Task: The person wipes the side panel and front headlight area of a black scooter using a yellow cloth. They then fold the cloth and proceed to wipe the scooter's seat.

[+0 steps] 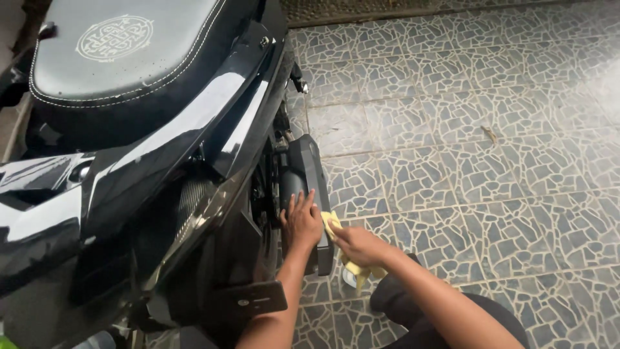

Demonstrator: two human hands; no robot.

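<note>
A black scooter [161,168] with a grey stitched seat [116,45] fills the left half of the head view. My left hand [302,220] lies flat with spread fingers on the scooter's black side cover [310,168], low on the body. My right hand [355,244] grips a yellow cloth [332,223] and presses it against the outer edge of that same cover. A loose end of the cloth [358,274] hangs down below my right wrist.
The floor is grey mosaic-pattern tile [465,148] stretching to the right and back. A black folded footrest plate [258,298] sticks out near my left forearm. My dark-clad knee [413,317] is at the bottom.
</note>
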